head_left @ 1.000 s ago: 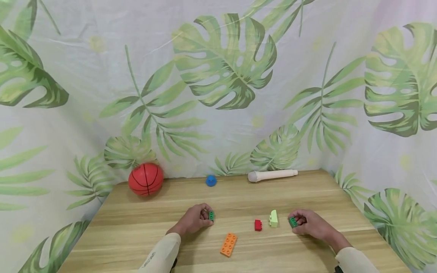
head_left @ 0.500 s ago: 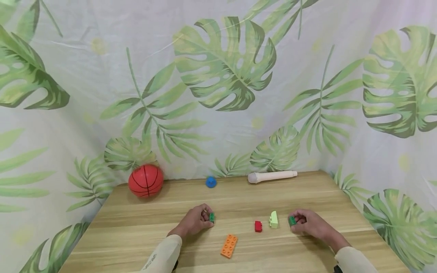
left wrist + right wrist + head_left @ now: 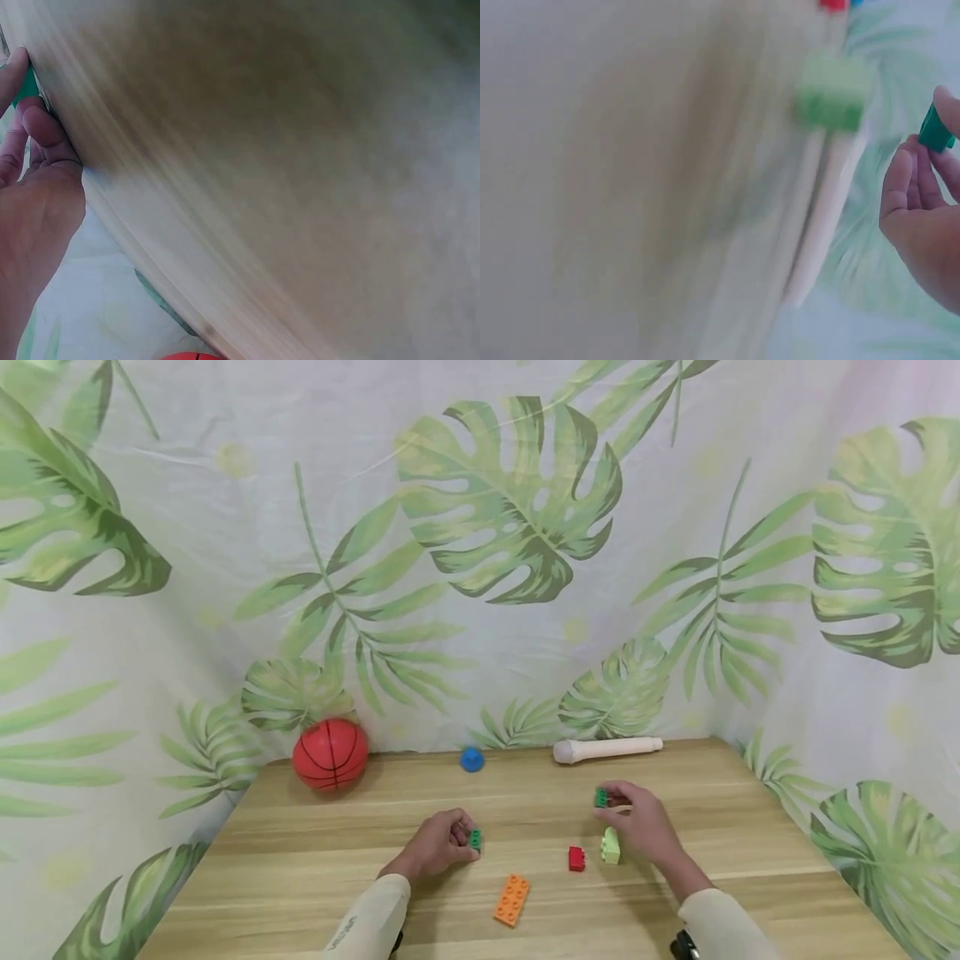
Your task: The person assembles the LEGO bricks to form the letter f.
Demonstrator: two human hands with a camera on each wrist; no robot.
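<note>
My left hand point(image 3: 438, 843) rests by the table and pinches a small green toy brick point(image 3: 476, 839) between thumb and fingers. In the left wrist view that brick point(image 3: 27, 88) is mostly behind the fingers. My right hand point(image 3: 641, 821) is raised over the table, pinching another green toy brick point(image 3: 602, 797) at its fingertips; the right wrist view shows this brick point(image 3: 935, 131) against the backdrop. Just below the right hand stands a light green curved brick point(image 3: 611, 847). A small red brick point(image 3: 576, 858) lies left of it, and an orange studded brick point(image 3: 512, 900) lies nearer the front.
Along the back of the wooden table point(image 3: 300, 877) are a red basketball point(image 3: 331, 755), a small blue round object point(image 3: 472, 760) and a white toy microphone point(image 3: 609, 749). A leaf-patterned cloth point(image 3: 480, 527) hangs behind the table's far edge.
My right hand has lifted its green brick and carried it left and toward the back, past the light green brick. The left hand stays in place with its brick. The head view has shifted slightly.
</note>
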